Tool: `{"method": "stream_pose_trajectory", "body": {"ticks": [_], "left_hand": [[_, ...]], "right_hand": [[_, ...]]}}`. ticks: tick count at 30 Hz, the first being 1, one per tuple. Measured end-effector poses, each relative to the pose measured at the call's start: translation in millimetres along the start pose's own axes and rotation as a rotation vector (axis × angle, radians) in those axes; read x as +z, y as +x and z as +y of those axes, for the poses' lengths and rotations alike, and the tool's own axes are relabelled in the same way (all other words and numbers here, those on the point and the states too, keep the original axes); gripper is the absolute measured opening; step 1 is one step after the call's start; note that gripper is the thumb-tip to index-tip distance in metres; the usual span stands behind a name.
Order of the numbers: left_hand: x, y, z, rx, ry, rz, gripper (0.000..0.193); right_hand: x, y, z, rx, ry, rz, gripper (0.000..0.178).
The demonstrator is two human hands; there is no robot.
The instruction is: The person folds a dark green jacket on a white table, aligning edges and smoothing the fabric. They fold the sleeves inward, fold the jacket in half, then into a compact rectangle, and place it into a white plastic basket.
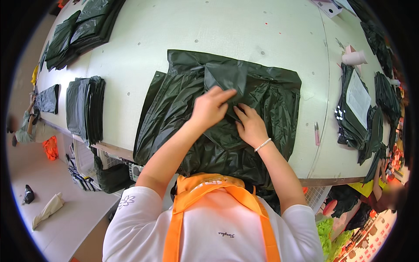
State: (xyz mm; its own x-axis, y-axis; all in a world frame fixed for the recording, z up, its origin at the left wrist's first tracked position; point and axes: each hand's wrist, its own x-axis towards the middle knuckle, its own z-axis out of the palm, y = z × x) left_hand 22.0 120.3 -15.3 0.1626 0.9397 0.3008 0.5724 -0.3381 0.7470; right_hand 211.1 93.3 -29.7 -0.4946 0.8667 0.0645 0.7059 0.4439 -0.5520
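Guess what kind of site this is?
Probably a garment or bag-making workshop. Both hands, left hand and right hand, press a dark green shiny fabric piece on a wide pale worktable. Folded stacks of the same dark fabric and a white thread cone sit around.

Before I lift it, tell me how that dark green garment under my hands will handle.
The dark green garment is probably floppy: it wrinkles and drapes over the table edge. Its sheen suggests slippery, light fabric. Both hands, left hand and right hand, press it flat.
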Motion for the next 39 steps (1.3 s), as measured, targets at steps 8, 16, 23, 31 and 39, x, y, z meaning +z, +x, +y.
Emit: {"method": "stream_pose_trajectory", "body": {"ticks": [8, 16, 23, 31, 39], "left_hand": [[34, -21, -36, -0.019, 0.220, -0.438, 0.042], [20, 17, -60, -0.677, -0.465, -0.699, 0.045], [19, -43, -17, 0.270, 0.436, -0.447, 0.037], [21, -7, -58, -0.305, -0.272, -0.471, 0.018], [24, -14, -24, 0.319, 0.354, -0.315, 0.030]], "right_hand": [[-28, -39, -21, -0.117, -0.073, -0.275, 0.079], [13, 24, 19, 0.545, 0.159, -0.108, 0.034], [18, 39, 23, 0.616, 0.133, -0.100, 0.033], [20, 13, 17, 0.070, 0.052, 0.141, 0.020], [25, 55, 45, 0.352, 0.215, -0.017, 0.015]]}}
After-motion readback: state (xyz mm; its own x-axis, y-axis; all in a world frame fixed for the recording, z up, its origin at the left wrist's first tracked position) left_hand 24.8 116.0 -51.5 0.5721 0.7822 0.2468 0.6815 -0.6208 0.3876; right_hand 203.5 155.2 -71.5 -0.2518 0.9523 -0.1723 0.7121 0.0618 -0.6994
